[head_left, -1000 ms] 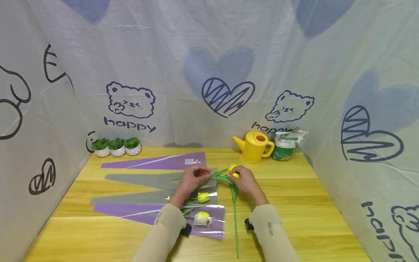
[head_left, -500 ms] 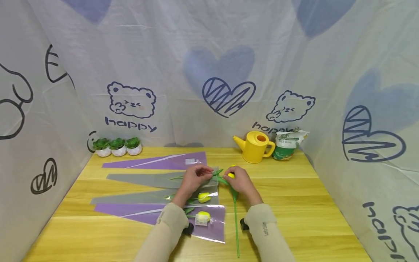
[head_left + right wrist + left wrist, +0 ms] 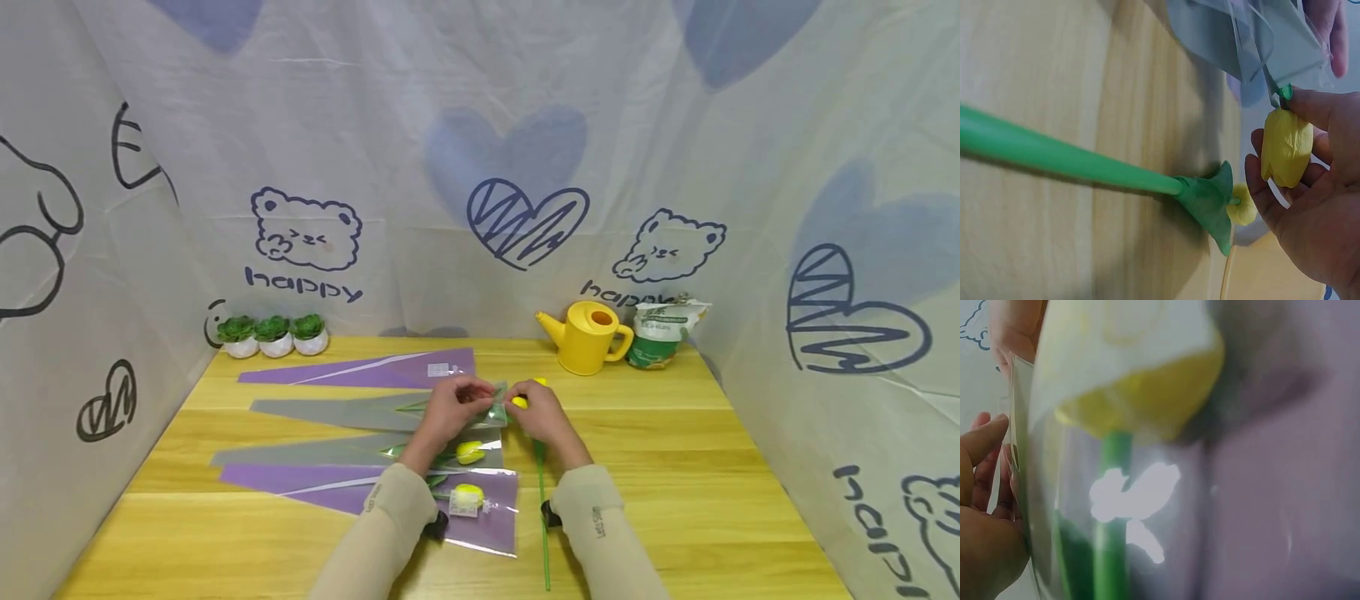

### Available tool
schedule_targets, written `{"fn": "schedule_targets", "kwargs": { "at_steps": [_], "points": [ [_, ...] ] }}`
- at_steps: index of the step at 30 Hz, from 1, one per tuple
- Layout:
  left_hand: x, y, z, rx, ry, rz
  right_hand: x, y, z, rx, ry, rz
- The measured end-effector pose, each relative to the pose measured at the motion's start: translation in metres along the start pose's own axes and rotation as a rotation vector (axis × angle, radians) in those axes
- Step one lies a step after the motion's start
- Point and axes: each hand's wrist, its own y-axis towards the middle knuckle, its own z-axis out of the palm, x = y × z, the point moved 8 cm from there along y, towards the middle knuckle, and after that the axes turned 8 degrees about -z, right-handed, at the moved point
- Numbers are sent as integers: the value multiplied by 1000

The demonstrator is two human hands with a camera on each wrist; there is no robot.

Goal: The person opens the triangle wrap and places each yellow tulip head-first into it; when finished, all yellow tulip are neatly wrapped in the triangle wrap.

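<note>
With thumb and fingertips, my left hand (image 3: 453, 406) grips the open end of a grey-backed clear flower sleeve (image 3: 322, 408). Opposite it, my right hand (image 3: 542, 412) pinches an artificial yellow tulip (image 3: 1286, 147) just below its bloom. That tulip's stem and leaves lie inside the sleeve, while the bloom is outside, against the right palm. Under the right hand, a second tulip's green stem (image 3: 545, 517) lies along the table, its yellow bloom (image 3: 1242, 205) partly hidden in the head view. Near the left wrist are two sleeved tulips, one in grey (image 3: 470, 452), one in purple (image 3: 468, 495).
A purple sleeve (image 3: 360, 369) lies flat farther back. Along the rear edge stand several small potted succulents (image 3: 273, 336), a yellow watering can (image 3: 587, 340) and a green-and-white bag (image 3: 660, 335). Printed cloth surrounds the wooden table (image 3: 660, 467).
My right hand has moved left toward the left hand, carrying the tulip. Its leaves have slid from outside the sleeve's mouth to inside. The left hand keeps its hold on the sleeve.
</note>
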Motion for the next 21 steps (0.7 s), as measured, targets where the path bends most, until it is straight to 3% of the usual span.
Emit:
{"fn": "schedule_targets", "kwargs": {
  "at_steps": [7, 11, 16, 21],
  "points": [
    [3, 0, 1, -12, 37, -7, -7, -4, 3, 1, 10, -15],
    [7, 1, -3, -38, 64, -30, -14, -7, 1, 19, 62, 18],
    [8, 2, -9, -63, 81, -47, -23, -10, -1, 80, 90, 79],
    [7, 1, -10, -62, 80, -53, -28, -11, 4, 156, 67, 83]
  ]
}}
